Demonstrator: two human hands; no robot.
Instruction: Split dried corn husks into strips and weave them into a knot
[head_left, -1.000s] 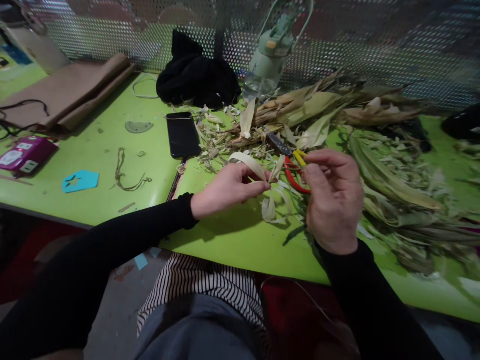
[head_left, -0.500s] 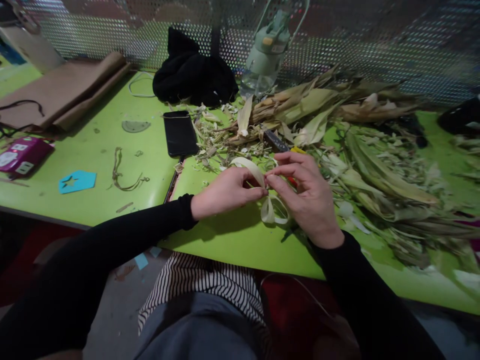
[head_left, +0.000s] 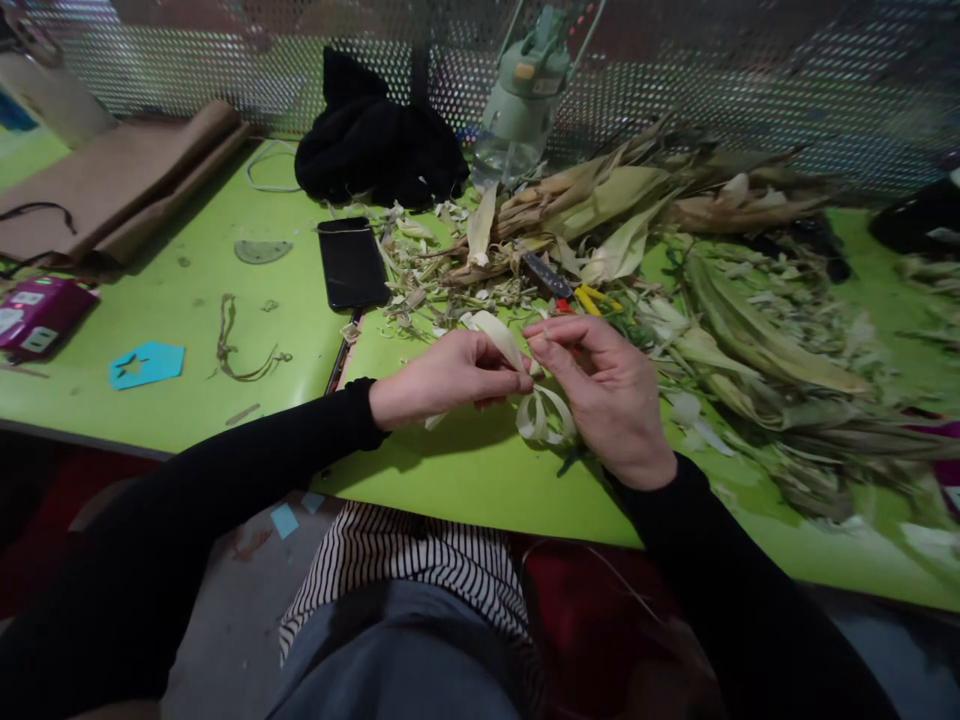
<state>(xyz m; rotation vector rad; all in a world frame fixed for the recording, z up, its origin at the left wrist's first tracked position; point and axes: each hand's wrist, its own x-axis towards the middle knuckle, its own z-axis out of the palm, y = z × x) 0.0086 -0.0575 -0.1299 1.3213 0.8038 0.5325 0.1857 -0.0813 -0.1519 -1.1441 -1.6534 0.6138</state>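
Note:
Near the table's front edge, my left hand [head_left: 461,375] pinches a pale looped husk strip [head_left: 536,415] between thumb and fingers. One part of the strip arches above that hand, and thin loops hang below the fingertips. My right hand [head_left: 611,385] is just to the right, its thumb and index finger pressed together beside the strip's upper part. Whether those fingertips grip the strip is too small to make out. Behind the hands lie a dark-handled tool [head_left: 545,274] and something with yellow handles [head_left: 596,298], partly hidden.
Corn husks [head_left: 622,205] and shreds cover the right and back of the green table [head_left: 450,480]. A black phone [head_left: 352,265], black cloth [head_left: 379,150] and green bottle [head_left: 521,100] stand or lie behind. Leftward are brown paper [head_left: 127,180], a blue cutout [head_left: 146,365] and a purple box [head_left: 45,318].
My right thumb and index finger have shifted slightly up and closed together. The loops below have spread a little. The whole view has shifted slightly.

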